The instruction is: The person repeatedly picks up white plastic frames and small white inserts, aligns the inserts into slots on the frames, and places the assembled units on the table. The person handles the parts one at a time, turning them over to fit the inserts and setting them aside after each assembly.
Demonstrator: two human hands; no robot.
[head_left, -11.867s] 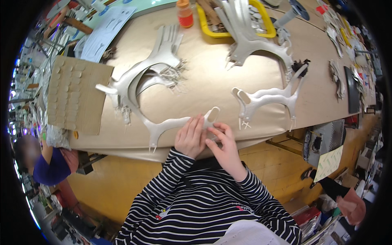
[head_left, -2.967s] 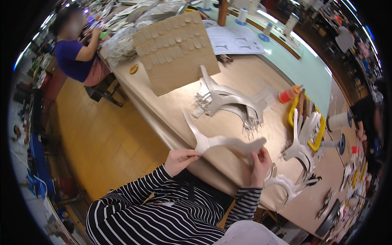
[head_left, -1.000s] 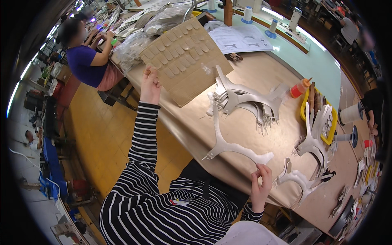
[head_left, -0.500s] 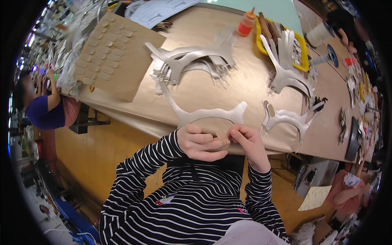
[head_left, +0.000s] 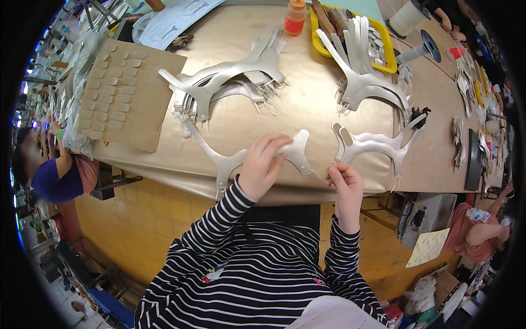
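Observation:
A pale, branched strap piece (head_left: 299,153) lies near the table's front edge. My left hand (head_left: 262,167) rests over its middle with the fingers stretched out, hiding part of it. Just right of the piece, my right hand (head_left: 346,189) is closed in a pinch. What its fingertips hold is too small to make out; a thin thread-like end shows between them and the piece's lower right tip. Another branched piece (head_left: 378,143), with a slotted end, lies just beyond my right hand.
Stacked strap pieces (head_left: 208,90) lie at the back left beside cardboard (head_left: 143,118) bearing rows of small oval patches. A yellow basket (head_left: 390,67) holds more parts at the back right, near an orange-capped bottle (head_left: 294,24) and thread spools (head_left: 410,19). Another stack (head_left: 359,90) lies before the basket.
My hands, close together near the table edge before, have moved apart. The left has gone forward onto the strap piece; the right has shifted slightly right, still pinched. The view has shifted too.

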